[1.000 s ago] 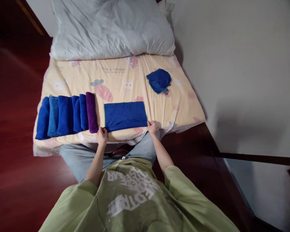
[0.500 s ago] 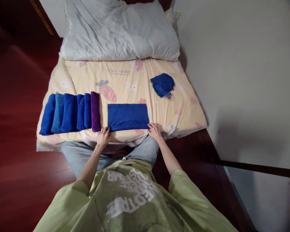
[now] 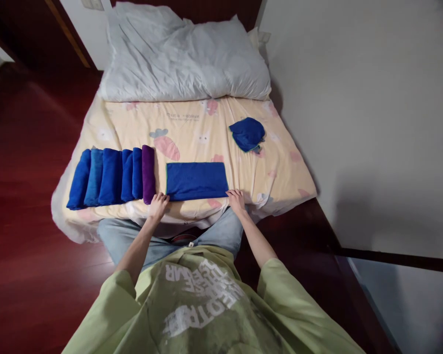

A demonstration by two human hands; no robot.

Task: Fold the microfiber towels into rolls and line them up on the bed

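A blue towel [image 3: 196, 180] with a thin green edge lies flat as a rectangle near the front of the bed. My left hand [image 3: 158, 205] pinches its near left corner, and my right hand [image 3: 236, 199] pinches the near right corner. The near edge between them looks slightly folded over. Left of it, several rolled towels stand in a row side by side: blue ones [image 3: 110, 176], a lighter blue one [image 3: 94, 177] and a purple one [image 3: 148, 174] closest to my left hand. A crumpled blue cloth [image 3: 247, 133] rests farther back on the right.
The bed [image 3: 129, 128] has a cream sheet printed with carrots and rabbits. A bunched white quilt [image 3: 184, 59] lies across its far end. A grey wall [image 3: 362, 123] stands to the right, with dark red floor [image 3: 25, 196] to the left.
The view has shifted slightly, so the bed sits a little lower. Both hands still hold the near corners, and the towel's near edge seems turned over slightly further.
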